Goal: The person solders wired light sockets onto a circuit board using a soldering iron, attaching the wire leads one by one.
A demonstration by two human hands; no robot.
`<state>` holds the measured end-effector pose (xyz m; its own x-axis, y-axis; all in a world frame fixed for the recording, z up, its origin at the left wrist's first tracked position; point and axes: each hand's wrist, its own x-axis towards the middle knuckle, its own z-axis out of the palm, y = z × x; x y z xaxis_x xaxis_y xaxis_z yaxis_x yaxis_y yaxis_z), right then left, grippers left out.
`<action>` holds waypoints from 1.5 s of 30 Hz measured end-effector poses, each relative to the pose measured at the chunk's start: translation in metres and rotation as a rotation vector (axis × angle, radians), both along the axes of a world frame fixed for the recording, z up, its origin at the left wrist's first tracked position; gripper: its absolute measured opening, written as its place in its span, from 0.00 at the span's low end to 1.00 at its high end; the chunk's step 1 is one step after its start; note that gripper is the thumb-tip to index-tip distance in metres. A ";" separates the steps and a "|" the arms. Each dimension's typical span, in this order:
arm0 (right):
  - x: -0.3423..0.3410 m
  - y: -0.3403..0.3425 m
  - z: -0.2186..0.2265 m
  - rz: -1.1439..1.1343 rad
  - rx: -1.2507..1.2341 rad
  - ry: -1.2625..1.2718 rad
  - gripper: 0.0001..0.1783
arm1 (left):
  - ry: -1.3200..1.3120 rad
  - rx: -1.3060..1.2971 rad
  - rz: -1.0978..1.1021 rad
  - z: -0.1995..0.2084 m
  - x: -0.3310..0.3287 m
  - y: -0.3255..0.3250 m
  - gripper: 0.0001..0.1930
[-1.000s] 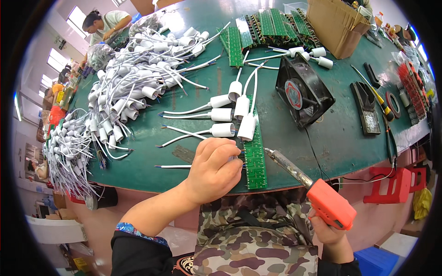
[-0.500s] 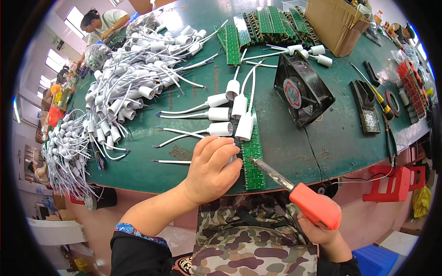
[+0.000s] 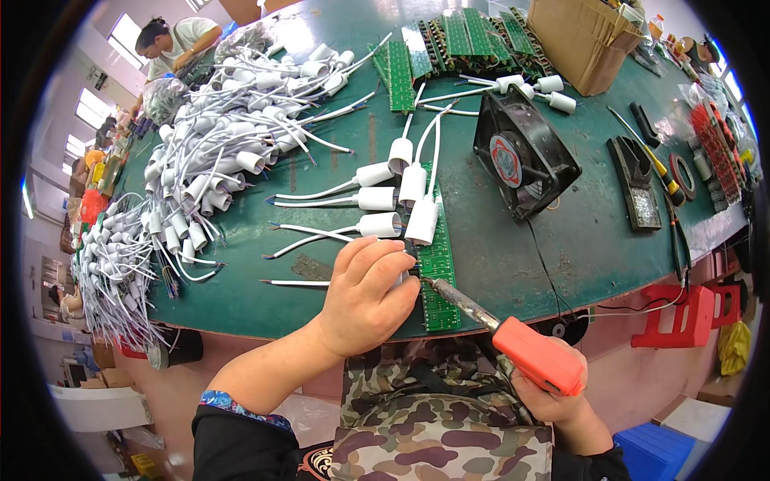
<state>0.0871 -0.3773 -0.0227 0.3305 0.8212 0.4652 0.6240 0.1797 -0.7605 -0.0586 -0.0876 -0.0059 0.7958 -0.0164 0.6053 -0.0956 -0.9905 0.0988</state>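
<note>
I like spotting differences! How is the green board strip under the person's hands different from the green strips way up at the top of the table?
The near green strip has white sockets standing along it; the far green strips carry none. The near one lies alone, held by the left hand, with the soldering iron in the right hand touching its edge; the far ones sit side by side, untouched. Both are long, narrow and green.

Electronics workshop: circuit boards (image 3: 437,264), soldering iron (image 3: 513,341).

Green-topped bench (image 3: 561,240), bright windows (image 3: 124,36) far left, red stool (image 3: 682,313) & blue bin (image 3: 662,449) on floor at right
</note>
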 end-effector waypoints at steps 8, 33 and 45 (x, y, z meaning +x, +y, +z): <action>-0.001 0.003 0.004 -0.011 -0.020 -0.037 0.36 | 0.012 0.004 -0.003 0.000 0.000 0.000 0.09; 0.004 -0.010 0.010 -0.056 -0.043 -0.092 0.35 | 0.033 -0.006 -0.028 0.002 0.000 0.001 0.15; 0.003 -0.014 0.008 -0.082 -0.024 -0.115 0.35 | 0.060 -0.161 -0.105 -0.002 -0.002 0.008 0.15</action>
<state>0.0904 -0.3909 -0.0143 0.3427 0.8049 0.4844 0.7192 0.1069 -0.6865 -0.0608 -0.0792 -0.0075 0.8297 -0.0076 0.5582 -0.1862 -0.9464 0.2639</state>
